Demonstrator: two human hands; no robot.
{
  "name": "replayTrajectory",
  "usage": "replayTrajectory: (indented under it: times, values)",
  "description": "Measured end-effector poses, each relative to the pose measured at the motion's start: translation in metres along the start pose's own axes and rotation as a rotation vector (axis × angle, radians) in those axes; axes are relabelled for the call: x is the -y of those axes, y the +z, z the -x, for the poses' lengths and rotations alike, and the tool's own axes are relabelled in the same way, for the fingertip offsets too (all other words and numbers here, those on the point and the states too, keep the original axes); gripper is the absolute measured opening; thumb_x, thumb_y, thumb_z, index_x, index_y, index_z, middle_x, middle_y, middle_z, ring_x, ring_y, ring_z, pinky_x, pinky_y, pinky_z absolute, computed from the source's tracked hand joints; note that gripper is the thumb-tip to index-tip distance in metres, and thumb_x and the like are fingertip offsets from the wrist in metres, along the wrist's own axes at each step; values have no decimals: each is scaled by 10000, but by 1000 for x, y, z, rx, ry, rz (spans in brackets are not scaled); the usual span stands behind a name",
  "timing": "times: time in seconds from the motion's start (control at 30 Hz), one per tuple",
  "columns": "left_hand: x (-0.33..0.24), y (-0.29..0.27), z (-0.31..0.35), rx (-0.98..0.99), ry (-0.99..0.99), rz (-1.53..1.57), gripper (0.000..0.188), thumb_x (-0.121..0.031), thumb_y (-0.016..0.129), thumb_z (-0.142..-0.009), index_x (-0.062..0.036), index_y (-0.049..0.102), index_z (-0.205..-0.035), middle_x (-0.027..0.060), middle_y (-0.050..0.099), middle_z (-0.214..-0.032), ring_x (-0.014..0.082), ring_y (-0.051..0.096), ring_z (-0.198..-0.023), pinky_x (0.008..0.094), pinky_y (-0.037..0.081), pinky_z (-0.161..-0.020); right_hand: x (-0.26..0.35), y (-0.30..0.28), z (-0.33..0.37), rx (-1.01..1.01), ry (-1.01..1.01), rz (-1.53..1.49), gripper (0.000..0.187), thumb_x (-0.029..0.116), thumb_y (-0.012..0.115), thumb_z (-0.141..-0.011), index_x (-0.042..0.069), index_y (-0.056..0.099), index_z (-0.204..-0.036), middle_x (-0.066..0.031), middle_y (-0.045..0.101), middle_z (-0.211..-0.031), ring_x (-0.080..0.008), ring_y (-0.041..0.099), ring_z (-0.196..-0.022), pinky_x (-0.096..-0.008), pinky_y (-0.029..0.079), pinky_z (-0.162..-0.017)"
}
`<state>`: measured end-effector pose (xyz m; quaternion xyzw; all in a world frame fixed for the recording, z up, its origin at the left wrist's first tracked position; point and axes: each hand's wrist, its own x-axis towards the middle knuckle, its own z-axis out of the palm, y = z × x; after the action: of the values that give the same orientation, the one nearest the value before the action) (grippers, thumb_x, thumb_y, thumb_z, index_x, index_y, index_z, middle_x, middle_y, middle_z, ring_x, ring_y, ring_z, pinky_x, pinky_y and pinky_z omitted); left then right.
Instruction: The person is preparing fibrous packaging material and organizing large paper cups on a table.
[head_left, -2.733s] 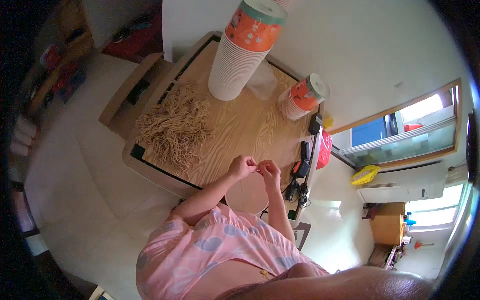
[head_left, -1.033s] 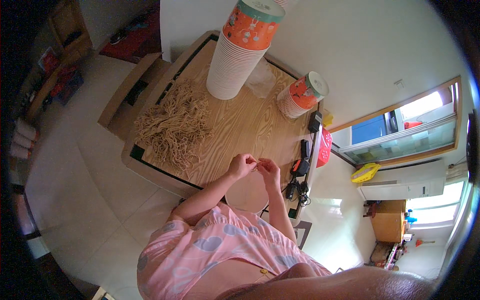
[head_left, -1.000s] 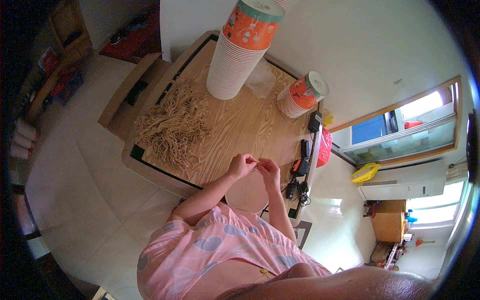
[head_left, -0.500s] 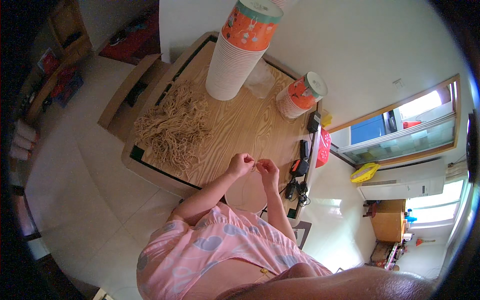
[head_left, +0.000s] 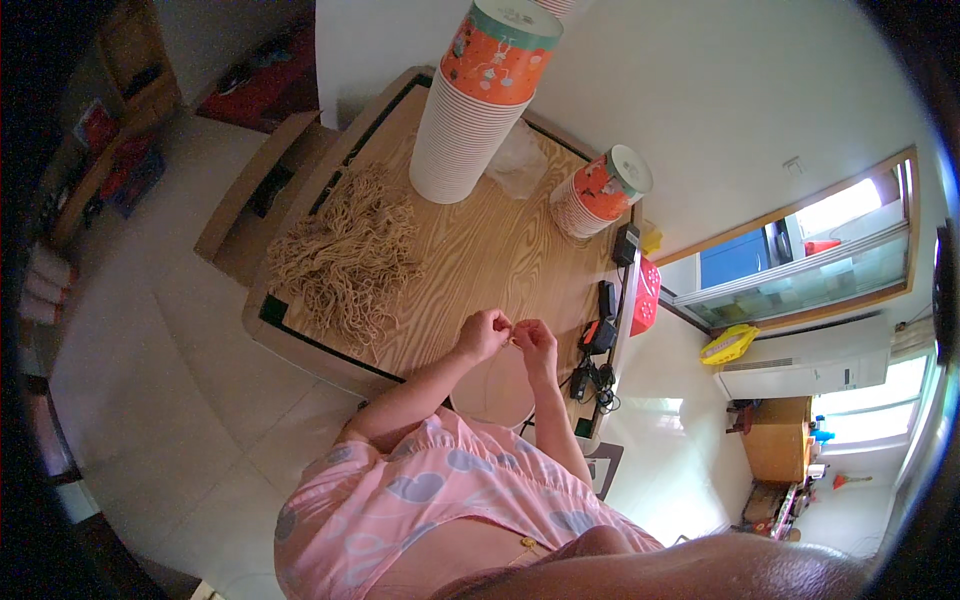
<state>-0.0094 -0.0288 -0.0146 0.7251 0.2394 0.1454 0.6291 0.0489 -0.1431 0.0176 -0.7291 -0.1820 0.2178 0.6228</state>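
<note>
My left hand (head_left: 486,333) and my right hand (head_left: 537,342) meet over the near edge of the wood-grain table, thumbs and fingertips pinched together. Between them shows a small bit of thin tan cord (head_left: 513,340); most of it is hidden by the fingers. Below the hands, between my forearms, lies a round pale pinkish surface (head_left: 492,392). To the left on the table sits a loose, tangled heap of tan cord (head_left: 350,255). A tall stack of upside-down paper tubs (head_left: 462,135), white-rimmed with an orange and green top one, rises at the far side.
A shorter stack of orange-printed paper tubs (head_left: 598,195) stands far right, near a crumpled clear plastic bag (head_left: 517,165). Black adapters and cables (head_left: 597,375) lie along the right edge, beside a red plastic basket (head_left: 646,298). An open cardboard box (head_left: 245,215) adjoins the table's left side.
Both hands stay pinched together in nearly the same place, with only slight finger movement. The cord heap and tub stacks stay put.
</note>
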Motion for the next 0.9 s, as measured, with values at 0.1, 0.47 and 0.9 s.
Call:
replayTrajectory:
  times: [0.1, 0.47, 0.9]
  values:
    - [-6, -4, 2, 11, 18, -10, 86, -114, 618, -655, -60, 597, -717, 75, 621, -674, 195, 608, -627, 312, 477, -593, 11, 3, 1, 5, 81, -52, 72, 54, 552, -796, 16, 560, -858, -16, 571, -750, -94, 530, -694, -224, 438, -640]
    - [-11, -5, 3, 45, -15, 52, 86, -114, 620, -675, -42, 612, -723, 65, 626, -644, 149, 612, -595, 273, 476, -558, -4, -5, -4, 14, 42, 71, 71, 68, 554, -798, 7, 583, -821, -22, 583, -736, -89, 518, -686, -223, 423, -632]
    - [-1, -2, -1, 65, -11, 78, 110, -126, 628, -679, -32, 632, -736, 70, 628, -632, 133, 610, -575, 249, 476, -550, -12, -8, -7, 3, 17, 127, 131, 105, 576, -797, 13, 598, -887, 8, 565, -720, -60, 496, -663, -190, 409, -614]
